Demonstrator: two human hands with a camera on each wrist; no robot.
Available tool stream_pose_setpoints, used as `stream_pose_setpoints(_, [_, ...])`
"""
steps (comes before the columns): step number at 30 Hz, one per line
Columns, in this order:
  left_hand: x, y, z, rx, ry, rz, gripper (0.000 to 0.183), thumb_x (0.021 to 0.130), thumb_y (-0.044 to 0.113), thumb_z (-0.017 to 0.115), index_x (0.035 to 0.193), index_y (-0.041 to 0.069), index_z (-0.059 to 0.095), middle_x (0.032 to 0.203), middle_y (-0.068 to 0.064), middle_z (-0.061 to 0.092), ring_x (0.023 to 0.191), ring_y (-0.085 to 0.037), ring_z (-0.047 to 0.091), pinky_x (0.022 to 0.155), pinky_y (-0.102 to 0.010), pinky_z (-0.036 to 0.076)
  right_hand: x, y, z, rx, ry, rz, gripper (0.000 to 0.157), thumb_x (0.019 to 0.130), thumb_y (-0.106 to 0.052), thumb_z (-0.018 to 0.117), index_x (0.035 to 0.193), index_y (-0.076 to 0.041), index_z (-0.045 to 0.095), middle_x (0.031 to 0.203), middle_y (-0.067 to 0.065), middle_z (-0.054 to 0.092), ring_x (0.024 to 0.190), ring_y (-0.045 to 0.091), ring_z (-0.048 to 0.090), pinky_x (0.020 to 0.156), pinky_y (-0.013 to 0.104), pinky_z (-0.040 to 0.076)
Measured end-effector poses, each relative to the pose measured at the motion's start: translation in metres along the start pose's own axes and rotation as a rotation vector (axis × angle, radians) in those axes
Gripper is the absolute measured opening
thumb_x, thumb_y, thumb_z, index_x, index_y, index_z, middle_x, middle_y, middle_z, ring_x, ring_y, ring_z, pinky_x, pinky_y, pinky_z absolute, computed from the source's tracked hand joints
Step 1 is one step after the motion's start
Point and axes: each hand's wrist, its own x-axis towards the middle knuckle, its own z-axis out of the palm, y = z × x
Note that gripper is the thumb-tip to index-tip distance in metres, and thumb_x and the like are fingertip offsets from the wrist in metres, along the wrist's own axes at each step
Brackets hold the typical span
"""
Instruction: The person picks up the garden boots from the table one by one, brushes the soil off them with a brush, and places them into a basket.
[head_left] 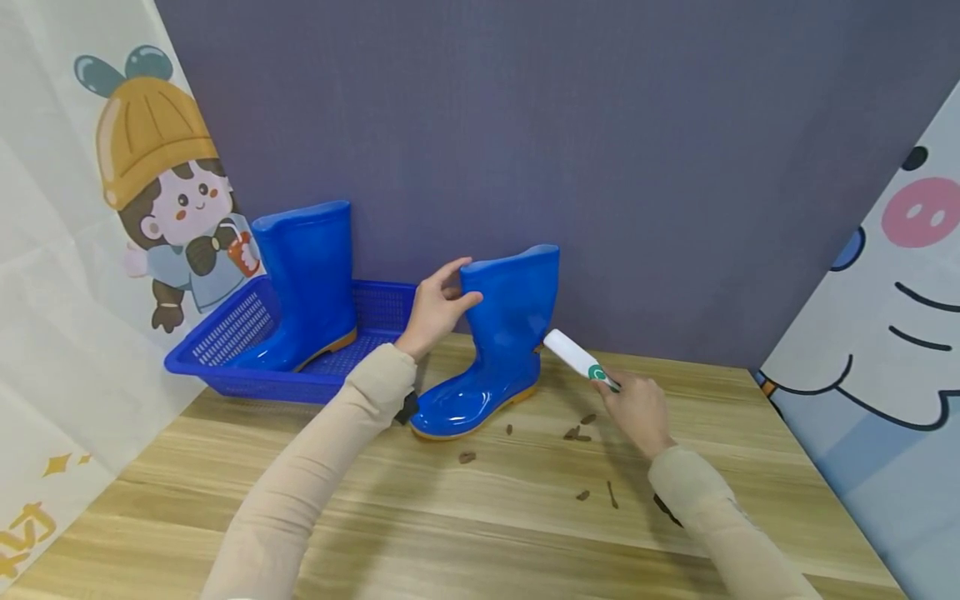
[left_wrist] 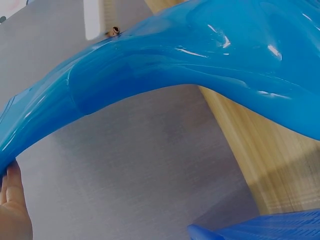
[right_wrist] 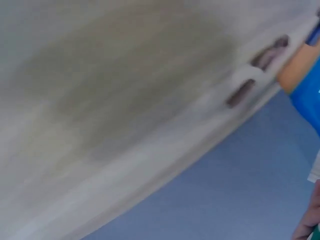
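Observation:
A glossy blue rain boot [head_left: 491, 375] with a tan sole stands upright on the wooden table. My left hand [head_left: 437, 310] grips its shaft near the top edge, thumb on the near side. In the left wrist view the fingers [left_wrist: 15, 187] of that hand are against the shaft. My right hand [head_left: 637, 408] holds a white brush [head_left: 572, 353] with a green mark by its handle end. The brush's bristles [left_wrist: 109, 12] are at the back of the boot, beside a brown bit of dirt [left_wrist: 114, 31] on the boot.
Left of the boot, a blue plastic basket [head_left: 281, 388] holds a second blue boot [head_left: 315, 275]. Several brown scraps [head_left: 576, 434] lie scattered on the table [head_left: 465, 533]. A grey panel [head_left: 600, 167] rises behind the table.

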Motion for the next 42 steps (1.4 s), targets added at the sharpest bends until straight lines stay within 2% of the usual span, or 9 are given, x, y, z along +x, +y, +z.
stream_pose_setpoints(5, [0.0, -0.001, 0.0, -0.007, 0.011, 0.002, 0.053, 0.087, 0.012, 0.063, 0.136, 0.019, 0.044, 0.132, -0.01, 0.052, 0.108, -0.025, 0.06, 0.086, -0.039, 0.051, 0.011, -0.018, -0.005, 0.024, -0.05, 0.026, 0.033, 0.081, -0.024, 0.069, 0.108, -0.004, 0.068, 0.069, 0.015, 0.068, 0.038, 0.011, 0.032, 0.037, 0.026, 0.027])
stream_pose_setpoints(15, [0.001, 0.0, 0.001, 0.004, 0.014, 0.0, 0.052, 0.087, 0.012, 0.063, 0.136, 0.019, 0.044, 0.132, -0.011, 0.051, 0.108, -0.026, 0.06, 0.086, -0.039, 0.051, 0.03, -0.047, -0.004, 0.137, -0.015, 0.001, 0.033, 0.082, -0.025, 0.069, 0.109, -0.005, 0.068, 0.076, 0.013, 0.068, 0.038, 0.011, 0.035, 0.038, 0.025, 0.029])
stream_pose_setpoints(20, [0.001, -0.001, 0.001, 0.001, 0.012, 0.01, 0.053, 0.086, 0.012, 0.063, 0.135, 0.019, 0.045, 0.131, -0.012, 0.051, 0.108, -0.027, 0.06, 0.086, -0.039, 0.051, 0.037, -0.057, -0.005, 0.215, 0.069, 0.011, 0.032, 0.081, -0.024, 0.071, 0.106, -0.005, 0.069, 0.079, 0.014, 0.07, 0.043, 0.01, 0.045, 0.039, 0.023, 0.034])
stream_pose_setpoints(25, [0.001, -0.001, 0.002, 0.01, 0.009, 0.01, 0.052, 0.087, 0.013, 0.063, 0.135, 0.018, 0.045, 0.131, -0.012, 0.052, 0.107, -0.026, 0.06, 0.086, -0.039, 0.051, 0.04, -0.063, -0.002, 0.286, 0.17, 0.001, 0.029, 0.078, -0.02, 0.073, 0.102, -0.004, 0.07, 0.075, 0.013, 0.069, 0.047, 0.014, 0.05, 0.04, 0.022, 0.037])
stream_pose_setpoints(28, [0.001, -0.001, 0.001, 0.008, 0.012, 0.007, 0.052, 0.087, 0.013, 0.063, 0.136, 0.018, 0.044, 0.132, -0.012, 0.051, 0.107, -0.026, 0.06, 0.086, -0.039, 0.052, 0.038, -0.063, -0.001, 0.278, 0.146, 0.001, 0.029, 0.078, -0.019, 0.073, 0.102, -0.003, 0.07, 0.074, 0.014, 0.069, 0.045, 0.013, 0.047, 0.04, 0.022, 0.035])
stream_pose_setpoints(32, [0.002, -0.001, 0.001, -0.001, 0.02, 0.001, 0.053, 0.087, 0.012, 0.063, 0.136, 0.019, 0.044, 0.132, -0.011, 0.051, 0.108, -0.025, 0.06, 0.086, -0.038, 0.051, 0.032, -0.054, 0.002, 0.216, 0.044, 0.017, 0.031, 0.08, -0.021, 0.071, 0.105, -0.002, 0.069, 0.073, 0.014, 0.068, 0.043, 0.011, 0.041, 0.04, 0.022, 0.032])
stream_pose_setpoints(35, [0.002, -0.001, 0.001, 0.0, 0.018, -0.002, 0.053, 0.087, 0.012, 0.063, 0.136, 0.019, 0.044, 0.133, -0.01, 0.05, 0.108, -0.025, 0.06, 0.086, -0.038, 0.051, 0.028, -0.045, 0.003, 0.185, -0.002, 0.032, 0.031, 0.081, -0.021, 0.07, 0.106, -0.002, 0.068, 0.074, 0.015, 0.067, 0.041, 0.011, 0.039, 0.04, 0.023, 0.031])
stream_pose_setpoints(40, [0.002, -0.002, 0.0, 0.002, 0.017, 0.0, 0.053, 0.087, 0.012, 0.063, 0.136, 0.019, 0.044, 0.133, -0.01, 0.051, 0.107, -0.026, 0.06, 0.086, -0.039, 0.051, 0.024, -0.034, -0.001, 0.129, -0.008, 0.016, 0.031, 0.08, -0.02, 0.071, 0.105, -0.002, 0.069, 0.081, 0.017, 0.069, 0.045, 0.012, 0.043, 0.045, 0.025, 0.034])
stream_pose_setpoints(42, [0.002, -0.003, 0.0, 0.003, 0.017, -0.001, 0.054, 0.087, 0.011, 0.063, 0.136, 0.019, 0.044, 0.133, -0.011, 0.051, 0.107, -0.026, 0.06, 0.086, -0.039, 0.051, 0.022, -0.03, -0.003, 0.11, -0.03, 0.016, 0.031, 0.079, -0.02, 0.072, 0.105, -0.003, 0.069, 0.081, 0.018, 0.07, 0.043, 0.012, 0.041, 0.043, 0.025, 0.033])
